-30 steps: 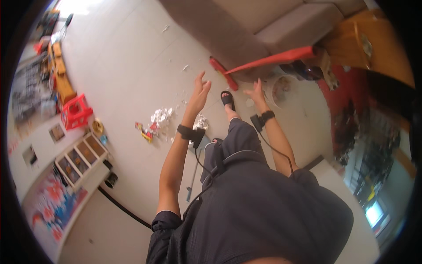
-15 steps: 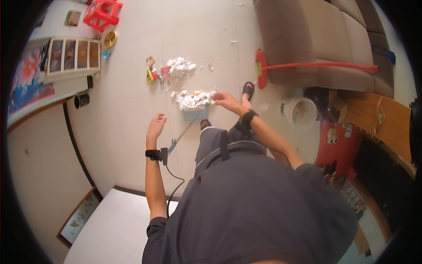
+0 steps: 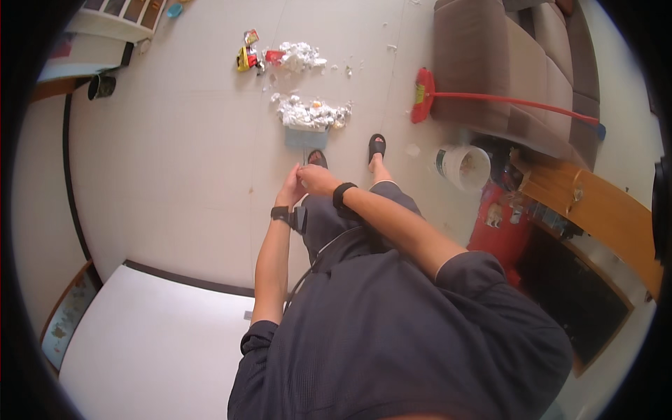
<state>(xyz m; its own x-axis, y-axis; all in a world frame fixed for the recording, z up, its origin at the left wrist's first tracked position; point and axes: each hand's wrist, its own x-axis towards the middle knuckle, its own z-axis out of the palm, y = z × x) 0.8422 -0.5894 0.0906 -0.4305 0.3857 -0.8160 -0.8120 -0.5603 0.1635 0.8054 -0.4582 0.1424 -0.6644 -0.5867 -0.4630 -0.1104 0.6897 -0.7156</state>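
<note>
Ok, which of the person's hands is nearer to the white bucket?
Right. The right hand is left of the white bucket in the picture, with floor between them; the left hand meets the right one from its far side, farther left.

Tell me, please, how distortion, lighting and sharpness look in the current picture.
Head view: the fisheye bends the wooden panel near the right rim; head view: lighting is mostly soft, with the white scraps looking nearly washed out; head view: the left hand and right hand meet, their details too small to separate clearly.
</note>
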